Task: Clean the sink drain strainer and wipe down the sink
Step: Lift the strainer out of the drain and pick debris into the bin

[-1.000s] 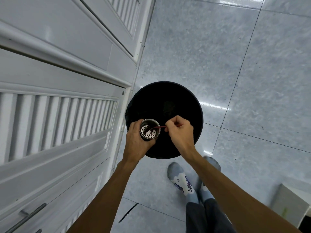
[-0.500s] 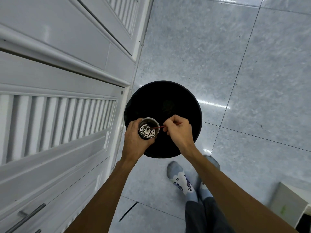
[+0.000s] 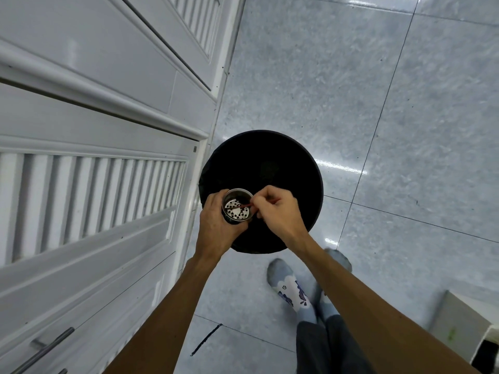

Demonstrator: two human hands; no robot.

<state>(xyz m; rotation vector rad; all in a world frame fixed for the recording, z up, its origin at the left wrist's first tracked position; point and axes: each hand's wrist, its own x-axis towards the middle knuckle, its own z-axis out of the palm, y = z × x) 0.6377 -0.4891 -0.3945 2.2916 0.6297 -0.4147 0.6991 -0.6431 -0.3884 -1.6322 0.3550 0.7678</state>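
The floor [image 3: 351, 76] is made of big grey-blue tiles, and they shine where the light hits them. White cabinet doors [image 3: 81, 184] with slats run along the left side. One has a metal handle [image 3: 51, 346] low down. A round black bin [image 3: 283, 168] stands on the floor, just beside the cabinet doors. It looks dark inside. A pale box [image 3: 464, 319] sits at the bottom right corner of the floor. The person's two feet in blue and white socks [image 3: 291, 290] stand on the tiles near the bin's close edge.

The left hand [image 3: 216, 228] is curled round the strainer [image 3: 237, 209], a small metal cup with dark holes in its bottom. The hand holds it from below and from the side, with the open top facing up. The strainer is in the air over the close left edge of the bin.

The right hand [image 3: 278, 211] is closed up tight, and its fingertips pinch a thin red stick [image 3: 247, 205]. The stick's tip reaches inside the strainer and touches the bottom. The two hands are almost touching, both above the bin.
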